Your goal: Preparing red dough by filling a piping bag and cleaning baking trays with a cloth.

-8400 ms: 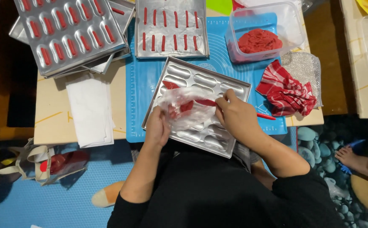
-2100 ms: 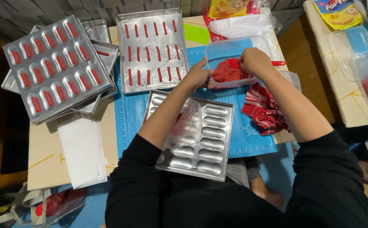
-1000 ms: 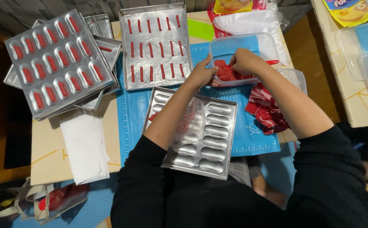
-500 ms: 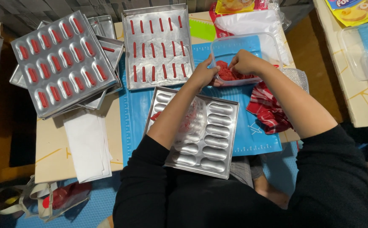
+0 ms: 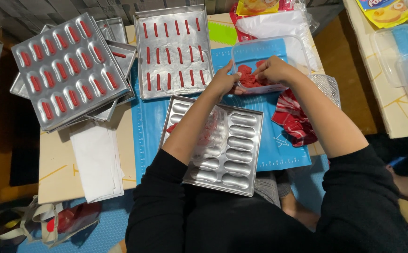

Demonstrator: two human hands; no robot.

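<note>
Around the work: a flat tray [image 5: 173, 51] of thin red strips, stacked moulds [image 5: 68, 70] filled with red ovals, white paper [image 5: 96, 159], a red striped cloth [image 5: 295, 117], all on a blue mat [image 5: 145, 122] over the bench [image 5: 56, 173]. Nearest, under the left forearm, an oval-pocket mould [image 5: 234, 150], mostly unfilled. Beyond it, a clear tub [image 5: 260, 51] holding red dough [image 5: 248, 77]. Left hand [image 5: 222, 84] at the tub's edge, fingers bent against the dough. Right hand [image 5: 272, 70] inside the tub, fingers pinching the dough.
</note>
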